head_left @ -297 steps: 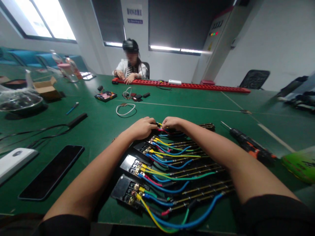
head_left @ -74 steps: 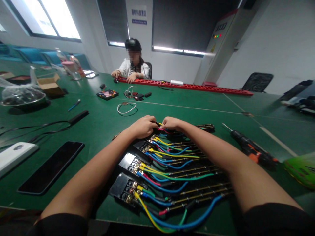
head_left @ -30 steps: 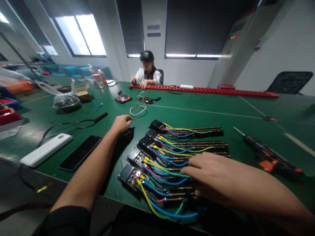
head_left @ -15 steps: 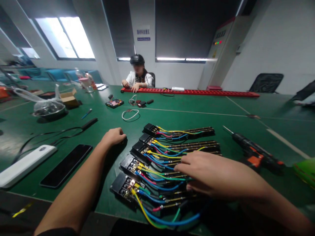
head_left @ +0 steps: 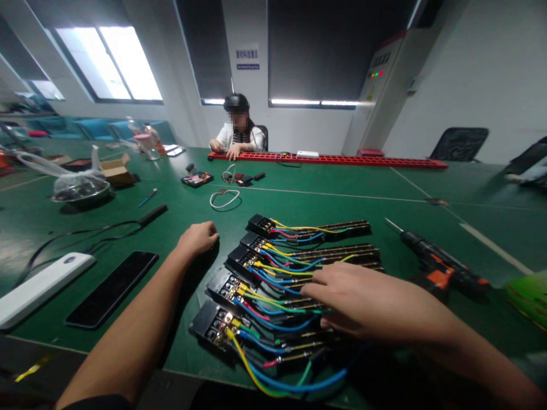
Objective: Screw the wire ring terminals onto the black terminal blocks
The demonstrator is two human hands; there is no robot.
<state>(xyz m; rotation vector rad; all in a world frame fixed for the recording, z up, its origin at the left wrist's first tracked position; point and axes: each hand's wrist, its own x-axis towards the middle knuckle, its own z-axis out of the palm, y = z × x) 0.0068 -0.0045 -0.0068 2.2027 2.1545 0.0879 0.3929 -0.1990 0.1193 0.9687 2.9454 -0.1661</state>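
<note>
Several black terminal blocks (head_left: 216,324) lie in a row in front of me, their yellow, blue, red and green wires (head_left: 294,327) running right to long dark strips with brass-coloured bars (head_left: 348,226). Over the nearer strips rests my right hand (head_left: 350,299), its fingers bent down among the wires. Its fingertips are partly hidden, so what they grip cannot be made out. To the left of the blocks, my left hand (head_left: 199,236) lies on the green table with its fingers curled in, apart from the blocks and holding nothing visible.
An orange-and-black power drill (head_left: 442,265) lies at right. At left are a black phone (head_left: 113,289), a white oblong device (head_left: 45,290), a black cable (head_left: 151,215) and a bagged bowl (head_left: 81,188). Across the table, a person (head_left: 237,134) sits behind a long red rail (head_left: 363,162).
The view has shifted very slightly. Both hands and the wired blocks keep nearly the same positions.
</note>
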